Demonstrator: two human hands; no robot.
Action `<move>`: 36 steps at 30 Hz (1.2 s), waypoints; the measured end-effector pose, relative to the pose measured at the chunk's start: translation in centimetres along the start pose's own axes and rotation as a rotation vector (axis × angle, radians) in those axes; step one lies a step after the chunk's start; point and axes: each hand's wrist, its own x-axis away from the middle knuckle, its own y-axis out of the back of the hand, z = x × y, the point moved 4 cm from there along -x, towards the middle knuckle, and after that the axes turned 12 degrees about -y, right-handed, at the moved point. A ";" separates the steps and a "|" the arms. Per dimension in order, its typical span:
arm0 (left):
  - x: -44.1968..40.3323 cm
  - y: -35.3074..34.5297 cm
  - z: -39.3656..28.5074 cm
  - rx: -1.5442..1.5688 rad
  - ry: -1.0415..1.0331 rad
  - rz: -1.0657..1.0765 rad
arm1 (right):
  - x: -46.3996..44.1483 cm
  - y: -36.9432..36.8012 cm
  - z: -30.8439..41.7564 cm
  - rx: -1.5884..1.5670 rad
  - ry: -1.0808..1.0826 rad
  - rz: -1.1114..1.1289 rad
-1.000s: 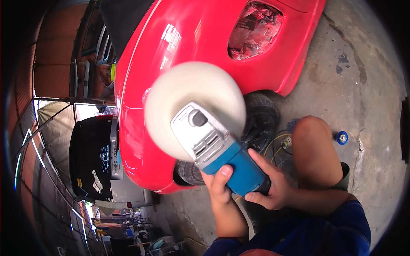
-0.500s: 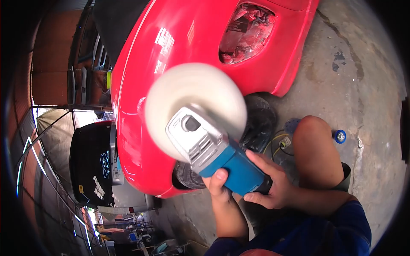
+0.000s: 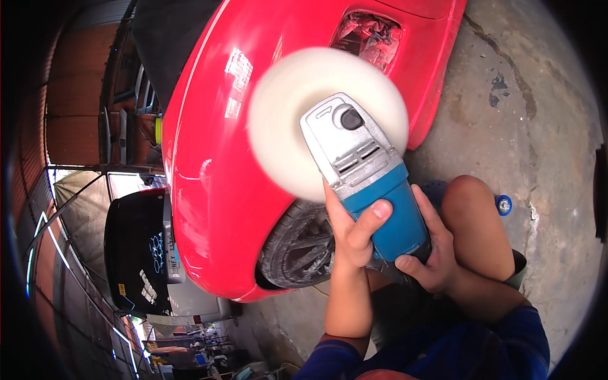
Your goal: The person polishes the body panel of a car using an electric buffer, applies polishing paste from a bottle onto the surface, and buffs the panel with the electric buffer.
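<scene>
A blue and silver rotary polisher [image 3: 386, 196] with a wide white pad [image 3: 285, 120] is in both my hands. My left hand [image 3: 356, 231] is wrapped round the front of its blue body, thumb on top. My right hand [image 3: 437, 256] grips the black rear end. The pad looks smeared, as if spinning. It lies over the red car's front corner [image 3: 215, 120], near the bumper opening, which is stuffed with crumpled sheeting [image 3: 373, 38]. Whether the pad touches the paint, I cannot tell.
Below the red fender is a dusty black wheel [image 3: 294, 247]. A dark vehicle [image 3: 136, 247] stands at the left. My bent knee [image 3: 478, 221] is close to the right arm, and a small blue round item [image 3: 503, 204] lies on the concrete floor [image 3: 506, 133].
The polisher has moved up and to the right in view, toward the bumper opening, with both hands still on it. More of the wheel now shows.
</scene>
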 end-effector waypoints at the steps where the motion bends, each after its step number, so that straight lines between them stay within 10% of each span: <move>1: 0.2 0.1 0.3 0.006 0.004 0.006 | 0.1 0.1 -0.1 -0.012 -0.003 -0.002; 36: 12.3 6.1 0.0 -0.264 0.007 -0.244 | 6.3 -2.4 -6.9 0.082 -0.139 0.280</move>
